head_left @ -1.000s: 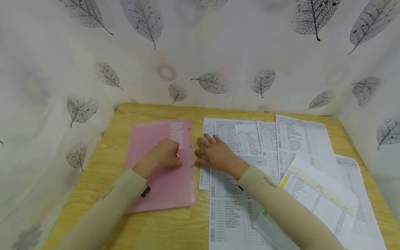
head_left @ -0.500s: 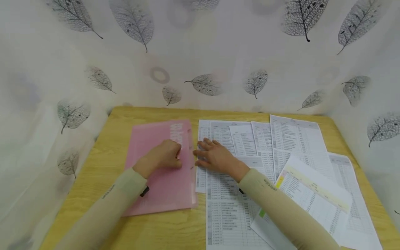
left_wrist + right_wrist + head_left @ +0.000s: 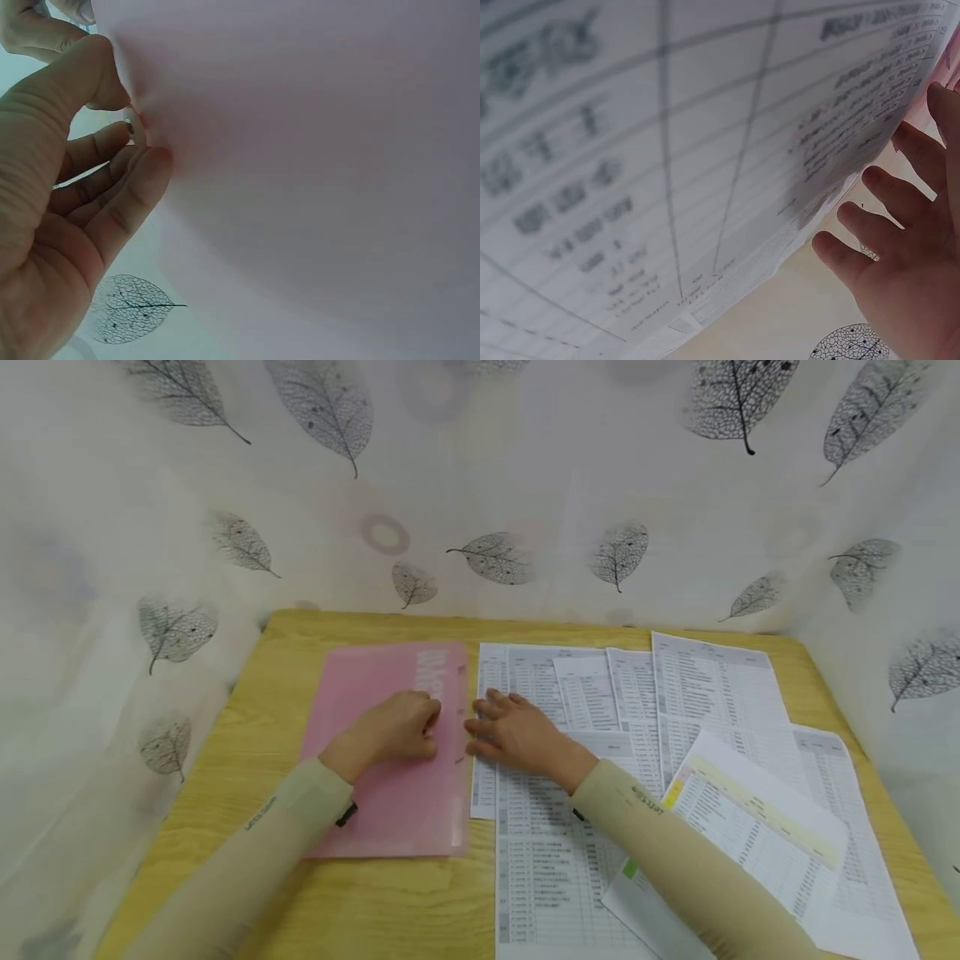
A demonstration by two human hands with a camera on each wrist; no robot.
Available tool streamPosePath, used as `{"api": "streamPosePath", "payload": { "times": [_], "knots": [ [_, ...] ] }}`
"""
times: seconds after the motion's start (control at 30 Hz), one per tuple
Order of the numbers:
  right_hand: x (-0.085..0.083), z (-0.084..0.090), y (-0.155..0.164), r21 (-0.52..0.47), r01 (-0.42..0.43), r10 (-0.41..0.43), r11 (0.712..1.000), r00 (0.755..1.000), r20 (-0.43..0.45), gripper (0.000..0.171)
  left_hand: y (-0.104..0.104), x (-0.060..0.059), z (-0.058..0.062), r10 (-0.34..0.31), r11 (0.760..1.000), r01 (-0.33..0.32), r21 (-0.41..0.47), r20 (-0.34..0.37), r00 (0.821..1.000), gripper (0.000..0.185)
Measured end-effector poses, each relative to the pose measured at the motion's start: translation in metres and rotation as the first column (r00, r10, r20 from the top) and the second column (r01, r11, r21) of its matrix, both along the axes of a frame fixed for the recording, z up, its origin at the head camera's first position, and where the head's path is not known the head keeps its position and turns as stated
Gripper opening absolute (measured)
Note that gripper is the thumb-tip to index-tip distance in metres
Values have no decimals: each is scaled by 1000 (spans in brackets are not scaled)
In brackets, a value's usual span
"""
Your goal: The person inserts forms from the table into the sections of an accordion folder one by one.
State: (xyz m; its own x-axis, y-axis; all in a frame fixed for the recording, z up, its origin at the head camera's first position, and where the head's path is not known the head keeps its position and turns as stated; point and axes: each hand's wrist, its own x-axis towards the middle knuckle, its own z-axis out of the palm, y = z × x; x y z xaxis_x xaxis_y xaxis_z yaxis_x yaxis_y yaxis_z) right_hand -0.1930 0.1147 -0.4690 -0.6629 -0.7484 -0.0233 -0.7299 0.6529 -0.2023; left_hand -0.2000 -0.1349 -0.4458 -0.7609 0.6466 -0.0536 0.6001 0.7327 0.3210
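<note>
Folder (image 3: 397, 817) runs lengthwise away from you, beneath your left hand (image 3: 390, 733), which pinches it; your right hand (image 3: 519, 735), fingers spread, gripping nothing, lies just right of it.

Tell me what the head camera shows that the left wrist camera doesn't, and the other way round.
Only the head view: the wooden table, the yellow-banded sheet and both sleeves.

Only the left wrist view: the inner side of the left hand, with its fingertips pinching at the pink folder; exactly what part they pinch is unclear.

Both: the left hand, the folder, the leaf-print backdrop and, apparently, part of the right hand.
</note>
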Motion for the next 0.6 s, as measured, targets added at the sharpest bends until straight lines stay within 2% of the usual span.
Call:
{"api": "streamPosePath", "payload": {
  "times": [0.13, 0.3, 0.4, 0.5, 0.6],
  "knots": [
    [-1, -2, -1, -54, -3, 1, 999, 999, -33, 43, -1, 1, -3, 12, 999, -13, 45, 20, 1000, 21],
    [-3, -5, -6, -105, -23, 14, 994, 996, -92, 37, -4, 1, -2, 72, 989, -84, 125, 96, 993, 41],
    [-3, -6, -7, -121, -16, 7, 993, 997, -76, 37, -7, 1, -1, 81, 984, -95, 153, 95, 992, 51],
    [-3, -6, -7, -123, 8, -12, 992, 1000, -28, 41, -8, 1, 0, 64, 987, -75, 145, 80, 995, 63],
    [-2, -5, -9, -112, 31, -29, 993, 999, 17, 45, -6, 2, 2, 38, 997, -42, 67, 60, 997, 75]
  ]
}}
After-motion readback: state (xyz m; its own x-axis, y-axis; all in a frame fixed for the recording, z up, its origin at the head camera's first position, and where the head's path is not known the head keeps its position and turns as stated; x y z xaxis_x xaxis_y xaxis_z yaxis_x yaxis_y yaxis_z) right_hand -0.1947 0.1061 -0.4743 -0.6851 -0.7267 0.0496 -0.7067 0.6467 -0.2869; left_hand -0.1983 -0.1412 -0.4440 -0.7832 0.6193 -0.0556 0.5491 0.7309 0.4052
